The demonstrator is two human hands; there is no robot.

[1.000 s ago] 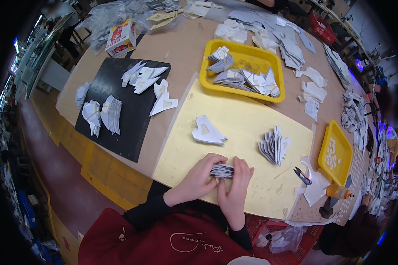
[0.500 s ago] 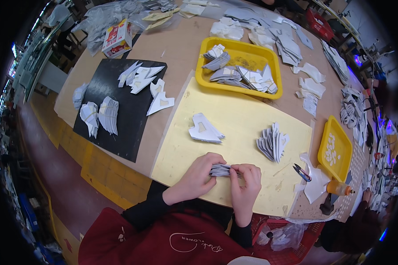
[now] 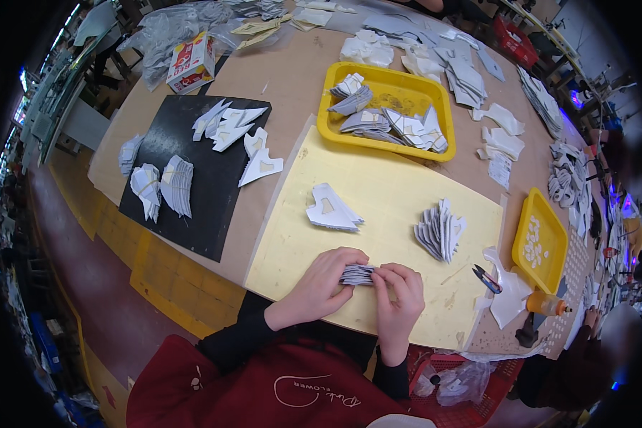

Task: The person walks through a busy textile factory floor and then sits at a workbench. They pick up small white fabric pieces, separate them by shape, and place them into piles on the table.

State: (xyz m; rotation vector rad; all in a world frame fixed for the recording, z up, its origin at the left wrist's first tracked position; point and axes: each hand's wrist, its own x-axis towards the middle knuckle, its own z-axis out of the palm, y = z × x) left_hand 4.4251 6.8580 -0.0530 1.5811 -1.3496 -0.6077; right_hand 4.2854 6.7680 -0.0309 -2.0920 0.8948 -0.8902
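Note:
A small stack of grey-white cut pieces is pinched between my two hands, its layered edges facing up. My left hand grips its left end, thumb below and fingers above. At the right end, the fingertips of my right hand close on it. Both hands are low over the pale yellow board. Beyond them lies a pile of white pieces with a small cream patch on top. To the right a fanned bundle of similar pieces stands on the board.
A yellow tray with banded bundles stands at the back. On the left, a black board carries more pieces. Thread snips, an orange-capped bottle and a smaller yellow tray lie right. A red basket sits below the table edge.
Both hands and the stack have shifted very slightly to the right. My right hand has drawn a little outward, showing more of the stack's edges.

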